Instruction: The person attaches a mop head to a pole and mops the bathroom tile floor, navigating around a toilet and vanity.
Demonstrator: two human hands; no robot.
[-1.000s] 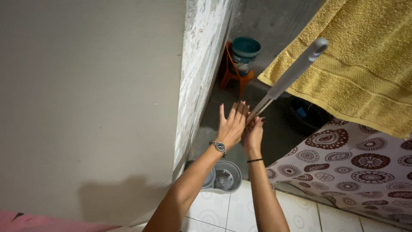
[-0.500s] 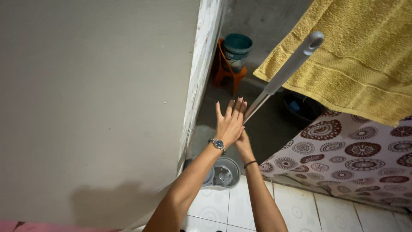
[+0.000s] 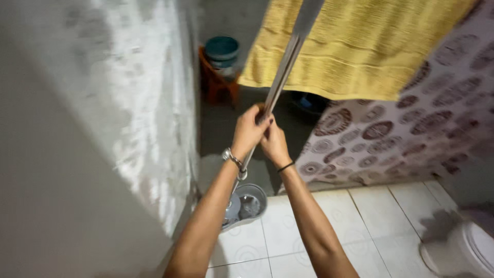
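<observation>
Head view: left hand and right hand, arms outstretched, fingers clenched around the mop pole

We reach both arms forward and up from the bottom of the view, forearms bare and converging toward the middle. Our left hand is curled into a closed grip, knuckles toward the camera, with a watch on its wrist. Our right hand sits just beside and slightly below it, touching it, fingers also wrapped shut, a thin dark band around its wrist.
</observation>
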